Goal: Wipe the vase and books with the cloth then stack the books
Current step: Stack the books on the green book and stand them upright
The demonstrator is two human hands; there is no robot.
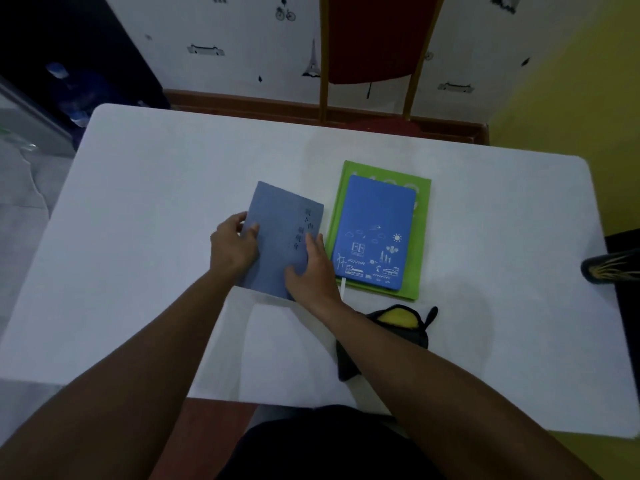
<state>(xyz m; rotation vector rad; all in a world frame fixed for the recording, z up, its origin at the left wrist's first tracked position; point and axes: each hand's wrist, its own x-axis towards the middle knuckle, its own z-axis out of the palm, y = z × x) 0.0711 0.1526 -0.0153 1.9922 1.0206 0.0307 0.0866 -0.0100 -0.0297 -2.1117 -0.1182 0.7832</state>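
Note:
A grey-blue book sits tilted at the middle of the white table, held between both hands. My left hand grips its left edge, thumb on the cover. My right hand holds its lower right corner. Right beside it, a bright blue notebook lies stacked on a larger green book. A dark cloth with a yellow patch lies crumpled near the front edge, partly under my right forearm. At the right table edge a dark object with gold streaks, perhaps the vase, is cut off.
A red chair with a wooden frame stands behind the table against a patterned white wall. The yellow wall is to the right. Dark furniture stands at the far left.

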